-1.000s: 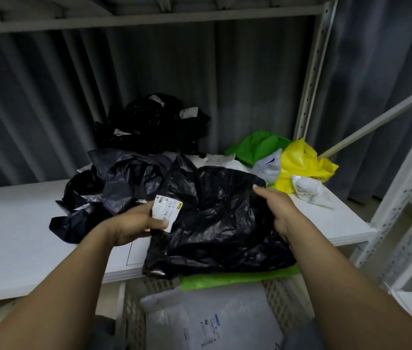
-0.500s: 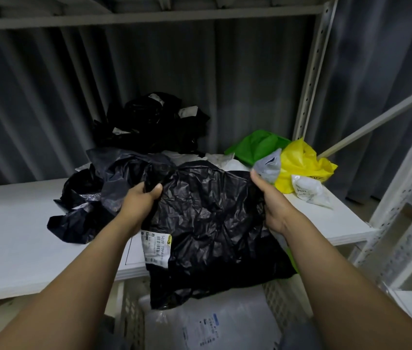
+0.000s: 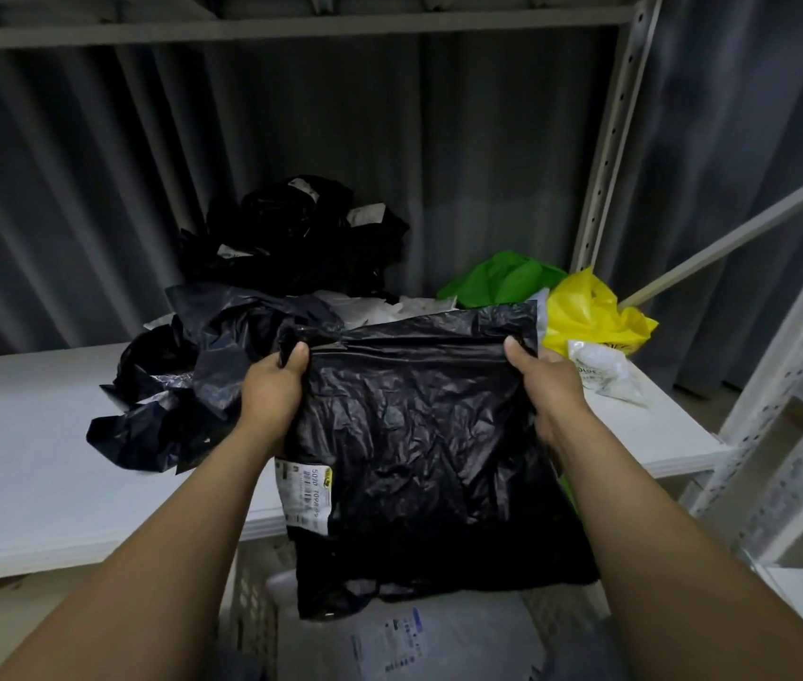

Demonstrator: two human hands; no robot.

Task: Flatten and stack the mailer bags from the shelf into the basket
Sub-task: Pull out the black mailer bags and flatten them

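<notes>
A crinkled black mailer bag (image 3: 429,449) with a white shipping label hangs spread out in front of me, above the white perforated basket (image 3: 249,607). My left hand (image 3: 271,390) grips its upper left corner and my right hand (image 3: 549,385) grips its upper right corner, thumbs on the near side. Its lower edge hangs over a grey mailer (image 3: 419,641) lying flat in the basket. More crumpled black mailers (image 3: 183,385) lie on the white shelf (image 3: 20,449) behind.
Further back sits another heap of black bags (image 3: 301,233). A green bag (image 3: 502,280), a yellow bag (image 3: 591,317) and a small clear packet (image 3: 606,371) lie at the shelf's right end. Metal rack uprights (image 3: 610,135) stand to the right, grey curtain behind.
The black mailer went from lying bunched on the shelf edge to being lifted and pulled flat between both hands over the basket. My hands shifted to its top corners.
</notes>
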